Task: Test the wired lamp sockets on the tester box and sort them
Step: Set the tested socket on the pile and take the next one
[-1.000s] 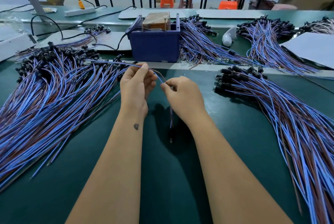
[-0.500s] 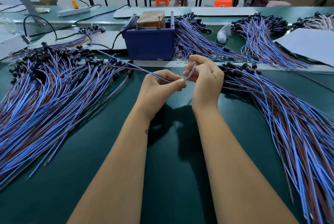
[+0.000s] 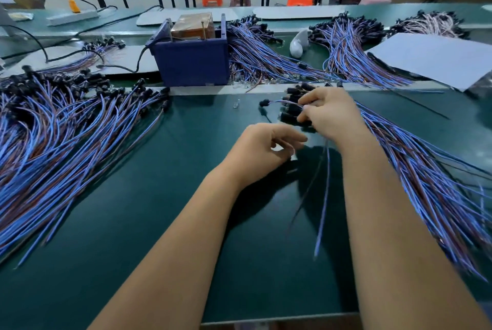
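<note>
Holding now: my right hand (image 3: 330, 114), just right of frame centre, pinches the blue and brown wires of one wired lamp socket (image 3: 265, 103); its black head sticks out to the left above the mat, and its blurred wire tails (image 3: 323, 196) hang down toward the lower centre.
Left hand: my left hand (image 3: 262, 151) sits at frame centre, just below and left of the right one, fingers curled with thumb and forefinger close together; whether anything is between them I cannot tell.
Right pile: a fan of wired sockets (image 3: 426, 183) runs from under my right hand to the lower right edge, black heads bunched beside my fingers.
Left pile: a bigger spread of wired sockets (image 3: 53, 138) fills the left of the frame, heads toward the top.
Tester box: the dark blue tester box (image 3: 191, 60) stands upper centre, well apart from both hands, with a brown block in its open top and a black cable leaving its left side.
Behind the box: more socket bundles (image 3: 354, 47) lie upper right, beside a white sheet (image 3: 436, 58).
Surface: green work mat (image 3: 159, 223).
Small item: a tiny clear part (image 3: 236, 104) lies on the mat, left of the held socket.
</note>
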`<control>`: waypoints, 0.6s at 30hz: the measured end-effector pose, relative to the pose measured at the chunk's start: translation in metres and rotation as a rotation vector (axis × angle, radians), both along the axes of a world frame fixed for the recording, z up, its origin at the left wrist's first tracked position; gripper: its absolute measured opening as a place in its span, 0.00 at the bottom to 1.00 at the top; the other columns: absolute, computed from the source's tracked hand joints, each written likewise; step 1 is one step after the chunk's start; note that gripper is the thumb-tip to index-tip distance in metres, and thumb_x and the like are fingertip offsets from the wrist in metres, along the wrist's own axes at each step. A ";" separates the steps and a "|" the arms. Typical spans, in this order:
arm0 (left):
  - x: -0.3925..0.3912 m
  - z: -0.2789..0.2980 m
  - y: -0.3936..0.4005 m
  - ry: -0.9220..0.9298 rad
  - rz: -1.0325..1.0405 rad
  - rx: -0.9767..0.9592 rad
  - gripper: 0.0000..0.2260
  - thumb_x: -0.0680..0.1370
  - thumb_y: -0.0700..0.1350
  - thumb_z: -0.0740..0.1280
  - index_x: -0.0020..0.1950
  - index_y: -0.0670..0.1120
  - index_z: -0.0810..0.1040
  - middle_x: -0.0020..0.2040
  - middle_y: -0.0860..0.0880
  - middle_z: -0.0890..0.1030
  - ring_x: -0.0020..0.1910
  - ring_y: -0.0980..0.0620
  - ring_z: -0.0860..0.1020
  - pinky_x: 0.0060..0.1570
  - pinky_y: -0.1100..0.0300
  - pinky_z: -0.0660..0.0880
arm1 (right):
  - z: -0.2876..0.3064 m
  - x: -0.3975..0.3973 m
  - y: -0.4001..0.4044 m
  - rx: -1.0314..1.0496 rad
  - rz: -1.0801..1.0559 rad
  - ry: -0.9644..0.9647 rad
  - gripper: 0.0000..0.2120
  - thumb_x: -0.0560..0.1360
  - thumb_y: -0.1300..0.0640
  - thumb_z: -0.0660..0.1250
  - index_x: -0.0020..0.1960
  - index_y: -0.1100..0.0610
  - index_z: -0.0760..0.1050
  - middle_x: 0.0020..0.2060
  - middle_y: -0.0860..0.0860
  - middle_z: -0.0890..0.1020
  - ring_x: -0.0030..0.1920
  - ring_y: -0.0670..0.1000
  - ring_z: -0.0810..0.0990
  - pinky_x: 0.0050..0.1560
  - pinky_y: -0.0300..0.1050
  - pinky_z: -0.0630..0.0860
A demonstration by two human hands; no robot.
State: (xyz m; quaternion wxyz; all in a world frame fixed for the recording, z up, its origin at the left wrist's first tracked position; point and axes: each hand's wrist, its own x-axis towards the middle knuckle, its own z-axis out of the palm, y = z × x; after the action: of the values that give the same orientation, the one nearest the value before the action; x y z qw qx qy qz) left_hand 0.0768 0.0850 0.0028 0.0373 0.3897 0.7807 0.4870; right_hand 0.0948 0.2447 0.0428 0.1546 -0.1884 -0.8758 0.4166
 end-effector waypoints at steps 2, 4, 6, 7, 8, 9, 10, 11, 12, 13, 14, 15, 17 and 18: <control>-0.002 -0.001 -0.001 -0.025 0.016 -0.019 0.16 0.72 0.29 0.66 0.50 0.47 0.85 0.43 0.51 0.86 0.41 0.58 0.81 0.43 0.74 0.70 | 0.007 0.010 0.014 0.106 -0.035 -0.069 0.12 0.74 0.65 0.63 0.51 0.52 0.81 0.39 0.51 0.85 0.42 0.47 0.81 0.43 0.41 0.75; -0.003 -0.001 -0.002 -0.054 0.039 -0.015 0.16 0.72 0.29 0.65 0.49 0.48 0.85 0.42 0.53 0.85 0.41 0.56 0.81 0.43 0.73 0.71 | 0.015 0.017 0.023 0.205 -0.079 -0.124 0.14 0.73 0.66 0.62 0.46 0.49 0.80 0.45 0.53 0.85 0.49 0.54 0.81 0.51 0.48 0.77; -0.003 0.000 -0.002 -0.069 0.059 -0.017 0.17 0.72 0.29 0.64 0.47 0.49 0.84 0.41 0.55 0.85 0.39 0.57 0.80 0.43 0.70 0.72 | 0.022 0.020 0.029 0.304 -0.154 -0.165 0.15 0.72 0.66 0.62 0.44 0.47 0.80 0.50 0.53 0.84 0.54 0.58 0.78 0.59 0.54 0.75; -0.003 0.000 -0.002 -0.079 0.064 -0.017 0.17 0.72 0.29 0.64 0.46 0.50 0.84 0.40 0.55 0.84 0.39 0.58 0.80 0.43 0.69 0.74 | 0.023 0.020 0.030 0.355 -0.200 -0.189 0.15 0.72 0.66 0.61 0.44 0.48 0.80 0.52 0.54 0.83 0.56 0.60 0.77 0.62 0.55 0.72; -0.003 -0.001 -0.002 -0.088 0.068 -0.017 0.17 0.72 0.29 0.64 0.46 0.50 0.83 0.40 0.56 0.84 0.39 0.58 0.80 0.44 0.68 0.75 | 0.024 0.019 0.031 0.407 -0.248 -0.214 0.14 0.72 0.65 0.61 0.47 0.49 0.81 0.53 0.55 0.82 0.59 0.61 0.75 0.64 0.54 0.69; -0.002 -0.001 -0.003 -0.094 0.073 -0.014 0.17 0.72 0.30 0.63 0.46 0.50 0.84 0.40 0.56 0.84 0.38 0.59 0.79 0.44 0.69 0.75 | 0.023 0.018 0.029 0.458 -0.295 -0.235 0.14 0.73 0.64 0.61 0.50 0.51 0.81 0.55 0.56 0.81 0.61 0.62 0.73 0.64 0.53 0.66; -0.003 -0.002 -0.003 -0.097 0.082 -0.009 0.17 0.72 0.30 0.63 0.46 0.50 0.84 0.39 0.57 0.84 0.37 0.60 0.79 0.42 0.70 0.74 | 0.021 0.016 0.026 0.510 -0.334 -0.249 0.14 0.74 0.63 0.62 0.54 0.52 0.81 0.57 0.57 0.80 0.63 0.62 0.71 0.63 0.52 0.64; -0.003 -0.002 -0.003 -0.095 0.098 -0.002 0.16 0.72 0.31 0.64 0.45 0.50 0.84 0.39 0.58 0.83 0.36 0.61 0.78 0.41 0.72 0.72 | 0.019 0.014 0.020 0.556 -0.363 -0.249 0.15 0.74 0.62 0.62 0.57 0.52 0.80 0.59 0.58 0.78 0.63 0.63 0.70 0.63 0.52 0.64; -0.004 -0.002 -0.003 -0.088 0.125 0.003 0.16 0.73 0.32 0.64 0.44 0.52 0.83 0.39 0.59 0.83 0.35 0.63 0.77 0.39 0.73 0.71 | 0.016 0.011 0.012 0.591 -0.375 -0.228 0.16 0.74 0.62 0.62 0.59 0.53 0.79 0.60 0.59 0.77 0.63 0.63 0.69 0.62 0.52 0.64; -0.006 -0.002 -0.003 -0.081 0.169 0.008 0.16 0.72 0.33 0.64 0.43 0.54 0.83 0.38 0.60 0.83 0.34 0.64 0.77 0.37 0.73 0.70 | 0.013 0.007 0.002 0.615 -0.369 -0.188 0.17 0.74 0.62 0.62 0.60 0.53 0.78 0.60 0.59 0.76 0.63 0.63 0.69 0.61 0.52 0.65; -0.008 -0.002 -0.004 -0.077 0.226 0.017 0.17 0.72 0.33 0.64 0.41 0.56 0.82 0.38 0.60 0.82 0.33 0.64 0.76 0.35 0.74 0.70 | 0.010 0.002 -0.010 0.624 -0.341 -0.134 0.16 0.74 0.62 0.62 0.60 0.54 0.78 0.59 0.59 0.77 0.62 0.62 0.70 0.60 0.52 0.66; -0.012 -0.001 -0.007 -0.070 0.294 0.030 0.17 0.71 0.34 0.63 0.40 0.57 0.81 0.38 0.59 0.82 0.32 0.64 0.76 0.34 0.74 0.69 | 0.007 -0.003 -0.023 0.615 -0.290 -0.075 0.16 0.74 0.62 0.61 0.59 0.54 0.78 0.58 0.58 0.77 0.60 0.61 0.72 0.58 0.51 0.67; -0.022 0.001 -0.017 -0.035 0.458 0.042 0.14 0.72 0.36 0.64 0.42 0.56 0.82 0.41 0.57 0.83 0.33 0.62 0.77 0.35 0.72 0.70 | -0.001 -0.016 -0.051 0.490 -0.138 0.032 0.15 0.74 0.63 0.60 0.57 0.55 0.79 0.56 0.58 0.79 0.58 0.60 0.75 0.55 0.50 0.70; -0.027 0.002 -0.024 -0.016 0.549 0.038 0.13 0.73 0.37 0.64 0.44 0.55 0.82 0.43 0.56 0.83 0.37 0.61 0.77 0.38 0.70 0.71 | -0.005 -0.022 -0.066 0.389 -0.054 0.063 0.15 0.74 0.64 0.60 0.57 0.55 0.79 0.54 0.57 0.80 0.56 0.60 0.76 0.53 0.48 0.71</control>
State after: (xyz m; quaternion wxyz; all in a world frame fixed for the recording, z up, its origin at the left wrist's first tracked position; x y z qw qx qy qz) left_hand 0.0498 0.0606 0.0053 -0.0973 0.1603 0.8474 0.4967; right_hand 0.0733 0.1788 0.0374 0.2267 -0.1653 -0.9291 0.2408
